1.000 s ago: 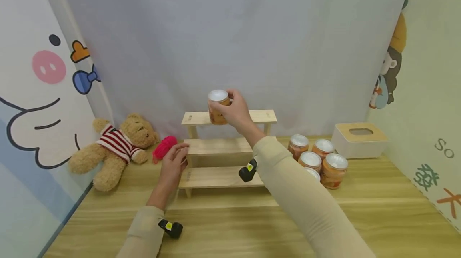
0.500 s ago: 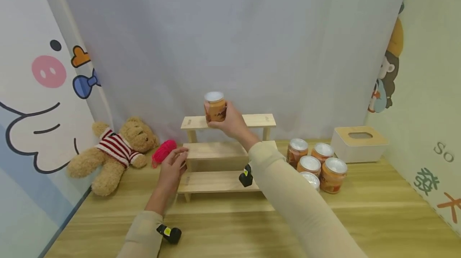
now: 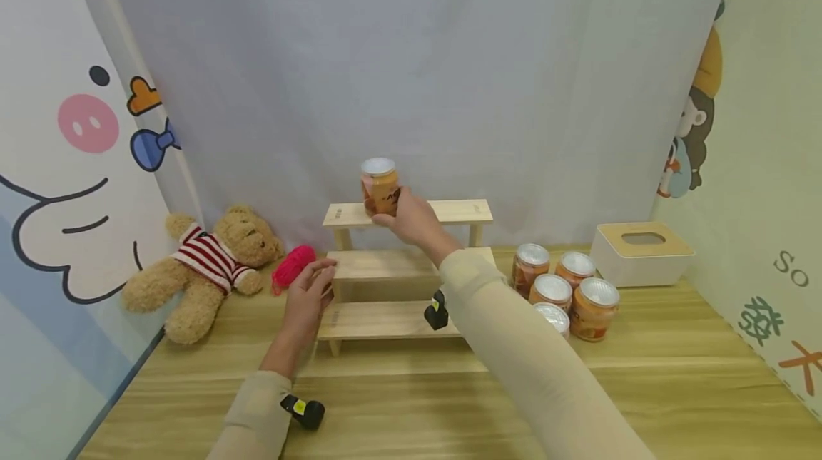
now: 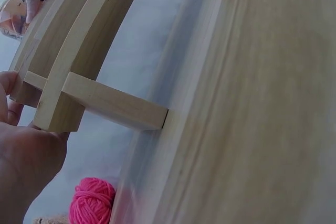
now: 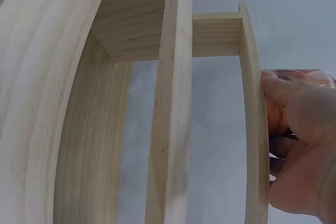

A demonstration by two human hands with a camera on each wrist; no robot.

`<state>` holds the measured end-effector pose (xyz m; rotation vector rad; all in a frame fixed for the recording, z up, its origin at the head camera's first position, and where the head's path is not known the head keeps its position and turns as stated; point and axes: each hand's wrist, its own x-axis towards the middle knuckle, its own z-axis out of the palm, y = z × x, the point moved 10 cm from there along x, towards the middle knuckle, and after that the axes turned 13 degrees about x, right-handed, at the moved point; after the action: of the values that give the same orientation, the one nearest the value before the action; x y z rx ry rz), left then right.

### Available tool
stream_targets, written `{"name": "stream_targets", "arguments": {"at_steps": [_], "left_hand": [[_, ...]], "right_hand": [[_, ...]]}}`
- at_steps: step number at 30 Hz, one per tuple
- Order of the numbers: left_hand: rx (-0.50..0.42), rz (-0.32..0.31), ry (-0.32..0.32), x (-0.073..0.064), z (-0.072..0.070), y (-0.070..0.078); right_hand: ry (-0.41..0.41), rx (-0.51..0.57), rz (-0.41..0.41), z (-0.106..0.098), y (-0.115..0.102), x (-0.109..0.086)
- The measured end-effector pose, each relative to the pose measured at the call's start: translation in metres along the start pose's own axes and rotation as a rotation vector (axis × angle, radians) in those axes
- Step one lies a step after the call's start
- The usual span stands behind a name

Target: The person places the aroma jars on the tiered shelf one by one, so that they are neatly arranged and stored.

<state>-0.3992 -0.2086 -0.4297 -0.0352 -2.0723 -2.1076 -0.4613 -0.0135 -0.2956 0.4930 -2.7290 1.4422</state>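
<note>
My right hand (image 3: 416, 221) holds an orange jar (image 3: 380, 185) with a silvery lid, thumb low across its front. The jar is upright, its base right at the top board of a three-tier wooden shelf stand (image 3: 385, 266), left of the middle. In the right wrist view, the jar (image 5: 277, 116) shows partly behind the hand and against the board's edge. At the stand's left end, my left hand (image 3: 308, 296) grips the end of the middle tier with bent fingers. The left wrist view has that hand (image 4: 26, 156) close around the board ends.
Several similar jars (image 3: 594, 309) stand together right of the stand, beside a white tissue box (image 3: 642, 264) with a wooden top. To the left lie a teddy bear (image 3: 215, 260) in a striped sweater and pink yarn (image 3: 292, 267). A grey curtain (image 3: 411, 75) hangs behind.
The jar has shifted slightly left along the top board. My right hand's hold has moved lower and to its right side, so the label shows. My left hand stays at the stand.
</note>
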Motion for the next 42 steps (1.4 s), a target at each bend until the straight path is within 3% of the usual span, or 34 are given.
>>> {"name": "stream_targets", "arguments": {"at_steps": [5, 9, 12, 17, 19, 24, 28, 31, 35, 42], "left_hand": [[-0.004, -0.024, 0.003, -0.003, 0.0, -0.005], [-0.003, -0.033, 0.009, -0.006, -0.001, -0.01], [0.006, -0.017, 0.003, -0.007, -0.002, -0.01], [0.057, 0.014, -0.009, -0.008, -0.002, -0.007], [0.091, 0.021, -0.016, -0.009, -0.003, -0.007], [0.175, 0.036, -0.039, -0.012, -0.003, -0.005], [0.205, 0.064, -0.035, -0.012, -0.005, -0.002], [0.217, 0.077, -0.008, -0.009, -0.008, 0.001], [0.231, 0.074, -0.009, -0.006, -0.009, 0.004], [0.241, 0.075, -0.039, -0.003, 0.001, 0.017]], "right_hand": [[-0.001, -0.002, 0.012, 0.002, 0.005, -0.004], [-0.026, -0.044, 0.021, -0.002, 0.004, -0.018], [-0.055, -0.05, 0.013, -0.016, -0.002, -0.042], [-0.106, -0.006, -0.049, -0.056, 0.0, -0.105], [-0.114, 0.029, -0.051, -0.076, 0.012, -0.131], [-0.033, 0.051, -0.084, -0.136, 0.057, -0.178], [0.084, 0.037, -0.18, -0.184, 0.095, -0.197], [0.147, 0.06, -0.196, -0.211, 0.124, -0.204], [0.147, 0.068, -0.151, -0.227, 0.155, -0.209], [0.002, 0.045, -0.022, -0.226, 0.188, -0.217]]}}
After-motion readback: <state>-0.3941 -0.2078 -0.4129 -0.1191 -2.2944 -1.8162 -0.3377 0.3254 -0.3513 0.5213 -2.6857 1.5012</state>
